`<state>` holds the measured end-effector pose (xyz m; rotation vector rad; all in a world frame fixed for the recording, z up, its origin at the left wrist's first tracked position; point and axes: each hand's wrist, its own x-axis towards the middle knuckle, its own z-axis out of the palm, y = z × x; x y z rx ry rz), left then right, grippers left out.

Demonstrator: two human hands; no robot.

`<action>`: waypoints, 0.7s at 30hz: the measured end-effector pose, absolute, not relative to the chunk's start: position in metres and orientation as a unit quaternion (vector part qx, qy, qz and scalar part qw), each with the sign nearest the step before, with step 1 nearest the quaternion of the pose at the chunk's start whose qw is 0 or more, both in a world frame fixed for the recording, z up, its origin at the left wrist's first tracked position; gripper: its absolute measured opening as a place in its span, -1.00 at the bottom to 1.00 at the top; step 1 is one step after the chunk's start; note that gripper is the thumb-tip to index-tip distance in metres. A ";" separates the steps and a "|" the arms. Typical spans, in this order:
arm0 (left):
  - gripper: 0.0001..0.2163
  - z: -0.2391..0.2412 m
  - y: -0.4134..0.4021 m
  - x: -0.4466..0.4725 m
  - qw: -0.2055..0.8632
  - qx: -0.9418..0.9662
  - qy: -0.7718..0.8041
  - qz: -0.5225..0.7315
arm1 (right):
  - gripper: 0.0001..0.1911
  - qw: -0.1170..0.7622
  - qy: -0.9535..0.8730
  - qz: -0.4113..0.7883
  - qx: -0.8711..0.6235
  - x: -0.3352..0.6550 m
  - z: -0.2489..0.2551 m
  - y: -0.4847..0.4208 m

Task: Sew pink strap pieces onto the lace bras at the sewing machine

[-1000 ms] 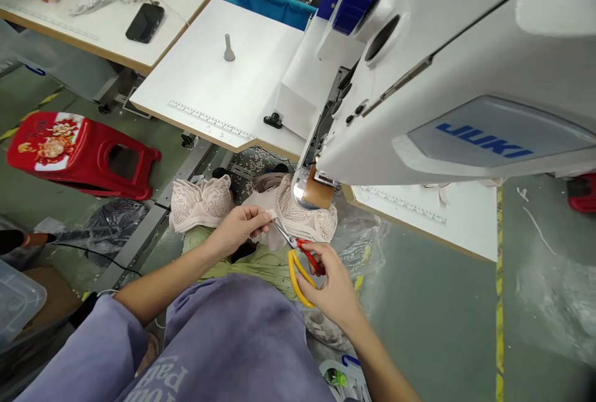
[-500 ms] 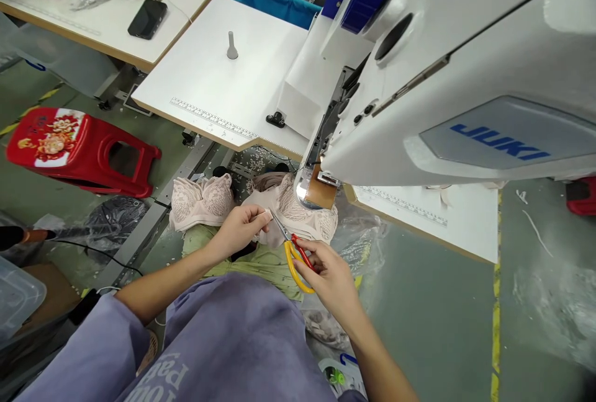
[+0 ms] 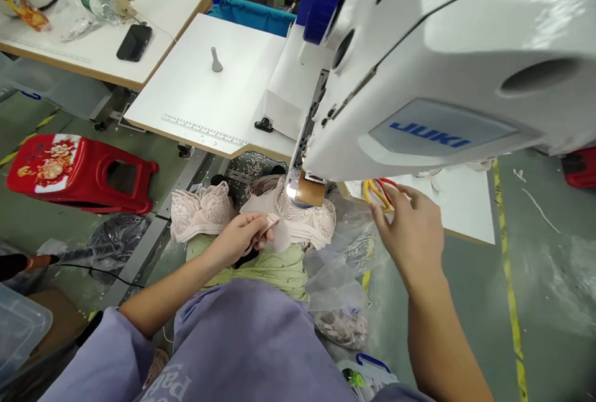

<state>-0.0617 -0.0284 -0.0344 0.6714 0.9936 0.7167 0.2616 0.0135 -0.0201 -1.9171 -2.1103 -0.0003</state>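
I see the left hand [image 3: 239, 237] pinching a small pink fabric piece [image 3: 271, 223] above the lap, with the lace bra [image 3: 302, 222] touching at its 2 o'clock. The right hand [image 3: 414, 228], well apart at 3 o'clock, grips the scissors [image 3: 376, 192] at the counter [image 3: 465, 203] edge.

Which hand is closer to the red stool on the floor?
Left. The left hand, pinching a fabric piece, sits right of the red stool. The right hand, holding yellow scissors by the sewing machine, is farther right.
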 end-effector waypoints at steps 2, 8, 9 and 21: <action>-0.74 -0.022 -0.024 -0.060 0.799 0.334 0.437 0.244 | -0.54 0.189 -0.787 0.003 -0.588 0.231 -0.020 0.000; -0.76 0.003 -0.016 -0.054 0.726 0.527 0.437 0.070 | -0.71 0.172 -0.889 0.193 -0.379 0.169 -0.044 -0.035; -0.75 -0.001 -0.020 -0.055 0.658 0.573 0.475 0.112 | -0.73 0.188 -0.861 0.209 -0.423 0.174 -0.046 -0.033; -0.19 -0.095 -0.123 0.005 0.780 0.355 0.351 0.377 | -0.61 0.431 -0.094 0.784 -0.438 0.151 -0.024 -0.058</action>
